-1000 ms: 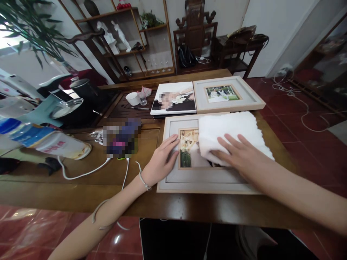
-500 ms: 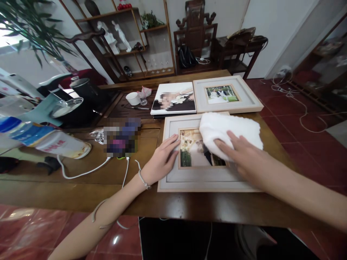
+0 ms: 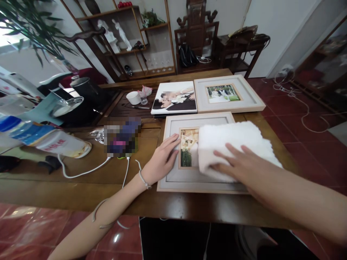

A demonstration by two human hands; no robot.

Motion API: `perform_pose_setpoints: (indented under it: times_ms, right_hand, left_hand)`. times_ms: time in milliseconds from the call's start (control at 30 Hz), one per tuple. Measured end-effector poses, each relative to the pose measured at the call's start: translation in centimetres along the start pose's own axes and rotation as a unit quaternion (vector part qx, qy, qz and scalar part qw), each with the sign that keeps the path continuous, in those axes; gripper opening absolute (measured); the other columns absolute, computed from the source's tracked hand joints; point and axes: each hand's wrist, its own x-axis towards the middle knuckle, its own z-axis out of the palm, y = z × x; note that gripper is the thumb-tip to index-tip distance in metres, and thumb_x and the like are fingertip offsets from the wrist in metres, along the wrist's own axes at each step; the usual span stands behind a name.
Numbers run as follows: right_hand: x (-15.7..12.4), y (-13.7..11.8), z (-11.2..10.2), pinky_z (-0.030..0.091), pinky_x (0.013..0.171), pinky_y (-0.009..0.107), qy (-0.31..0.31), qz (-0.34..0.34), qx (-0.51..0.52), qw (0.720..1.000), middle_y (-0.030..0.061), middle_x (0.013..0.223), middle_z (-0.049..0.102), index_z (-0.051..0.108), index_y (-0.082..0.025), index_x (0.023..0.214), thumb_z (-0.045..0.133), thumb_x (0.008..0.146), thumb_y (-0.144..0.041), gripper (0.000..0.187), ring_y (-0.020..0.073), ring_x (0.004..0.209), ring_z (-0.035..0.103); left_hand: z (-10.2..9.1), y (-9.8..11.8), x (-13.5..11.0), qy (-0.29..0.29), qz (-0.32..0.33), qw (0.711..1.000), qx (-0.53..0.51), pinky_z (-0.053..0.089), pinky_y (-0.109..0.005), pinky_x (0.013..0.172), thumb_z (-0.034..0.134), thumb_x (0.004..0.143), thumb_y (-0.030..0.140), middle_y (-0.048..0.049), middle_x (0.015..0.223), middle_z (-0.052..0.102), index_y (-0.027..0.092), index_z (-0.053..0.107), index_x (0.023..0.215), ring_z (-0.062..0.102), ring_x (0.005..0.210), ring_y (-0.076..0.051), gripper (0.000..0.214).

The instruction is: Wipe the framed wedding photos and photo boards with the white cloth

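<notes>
A picture frame (image 3: 189, 186) with a pale wood rim and a grey mat lies flat on the wooden table, a photo (image 3: 187, 148) at its middle. My left hand (image 3: 164, 159) rests on the frame's left side, fingers stretched out and flat, with a bracelet at the wrist. A folded white towel (image 3: 230, 135) covers the right half of the frame and part of the photo. My right hand (image 3: 238, 162) grips the towel and presses it down on the frame, its fingers over the cloth. The frame's right end is hidden under towel and arm.
Behind are a second framed photo (image 3: 257, 103) and a white-edged picture (image 3: 173, 97). On the left stand a plastic bottle (image 3: 65, 142), a dark pot (image 3: 86, 94), a white cup (image 3: 133, 98) and a blurred-out item (image 3: 123, 139) with white cables (image 3: 86, 176).
My right hand has moved the towel down and slightly right over the frame, hiding more of the photo. The left hand stays in place.
</notes>
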Motion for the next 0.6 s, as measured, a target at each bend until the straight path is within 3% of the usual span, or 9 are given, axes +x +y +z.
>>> perform_pose_setpoints:
  times_ms: [133,267,367,467,600]
  right_hand:
    - [-3.0,-3.4,-2.1,0.063,0.072,0.048,0.048,-0.086,0.039,0.994,0.0006,0.129,0.063,0.065,-0.038,0.123,0.059,0.061,-0.021,0.065,0.0358,0.105,0.066]
    - [-2.5,-4.3,-1.8,0.064,0.074,0.044,0.071,-0.040,0.013,0.997,-0.0006,0.129,0.063,0.065,-0.038,0.124,0.057,0.061,-0.016,0.067,0.0338,0.106,0.066]
    - [-0.3,-2.4,0.1,0.057,0.088,0.052,0.056,0.013,0.001,0.998,0.0020,0.139,0.054,0.058,-0.034,0.133,0.053,0.067,-0.004,0.072,0.0364,0.122,0.055]
    - [2.4,1.1,1.8,0.043,0.102,0.060,0.076,0.032,-0.012,0.997,0.0087,0.150,0.041,0.050,-0.023,0.140,0.048,0.068,0.006,0.078,0.0393,0.136,0.037]
    - [5.3,4.7,2.5,0.034,0.105,0.065,0.083,0.043,-0.033,0.995,0.0118,0.153,0.035,0.044,-0.017,0.144,0.044,0.071,0.011,0.078,0.0423,0.140,0.028]
  left_hand:
    - [-0.1,0.1,0.0,0.003,0.004,1.000,-0.002,0.040,-0.054,0.112,0.048,0.096,0.018,-0.0164,0.143,0.052,0.017,0.054,0.133,0.045,0.137,-0.028,0.038]
    - [0.0,0.0,0.0,0.003,0.007,1.000,0.003,0.041,-0.054,0.112,0.048,0.096,0.017,-0.0164,0.143,0.052,0.016,0.055,0.133,0.045,0.137,-0.028,0.038]
    - [0.1,-0.2,0.0,0.000,0.015,1.000,0.005,0.040,-0.054,0.113,0.047,0.096,0.017,-0.0184,0.143,0.052,0.013,0.055,0.133,0.045,0.138,-0.028,0.038]
    - [0.1,-0.3,0.0,-0.002,0.016,1.000,0.005,0.038,-0.053,0.114,0.046,0.096,0.017,-0.0201,0.142,0.052,0.010,0.055,0.132,0.045,0.137,-0.028,0.038]
    - [0.0,-0.3,0.1,-0.005,0.010,1.000,0.004,0.038,-0.055,0.114,0.047,0.095,0.018,-0.0180,0.143,0.052,0.013,0.054,0.134,0.045,0.137,-0.028,0.039]
